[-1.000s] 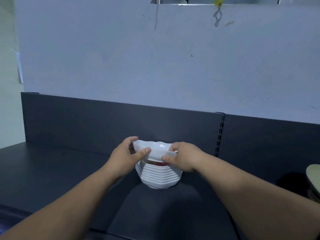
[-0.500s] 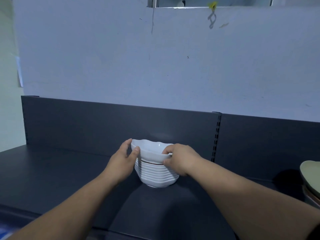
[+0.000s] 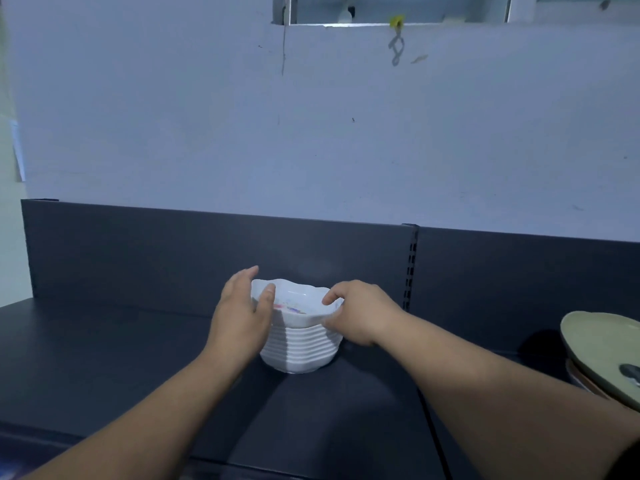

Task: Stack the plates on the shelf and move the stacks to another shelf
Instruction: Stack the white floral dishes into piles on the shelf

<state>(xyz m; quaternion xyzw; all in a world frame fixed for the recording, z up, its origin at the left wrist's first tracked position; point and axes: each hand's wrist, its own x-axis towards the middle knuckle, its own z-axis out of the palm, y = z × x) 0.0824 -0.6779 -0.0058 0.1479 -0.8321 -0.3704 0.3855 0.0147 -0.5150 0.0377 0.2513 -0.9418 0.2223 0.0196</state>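
- Stack (image 3: 299,351) of white scalloped plates stands mid-way along the dark shelf (image 3: 104,358), near the back panel (image 3: 173,251), nested evenly with its rims lined up.
- Top plate (image 3: 298,299) sits seated in the pile, level or nearly so. A coloured print shows in its well.
- Left hand (image 3: 242,317) is spread: fingers straight and pointing up past the left rim, palm against the pile's side, thumb lying on the top rim. It reads as a steadying brace, not a grip.
- Right hand (image 3: 363,315) pinches the top plate's right rim, forefinger above and thumb below, likely guiding it to sit square on those beneath.
- Hands on opposite sides probably keep the scallops aligned and check any sliding on the smooth shelf.
- Olive plates (image 3: 599,348) lie tilted at the right edge of view, well apart from the white pile. They are partly cut off and the count is unreadable.
- Judgement: stacking looks close to finished for this pile, and the carry to another shelf has not yet begun. A two-handed hold low on the sides would suit a pile this tall.
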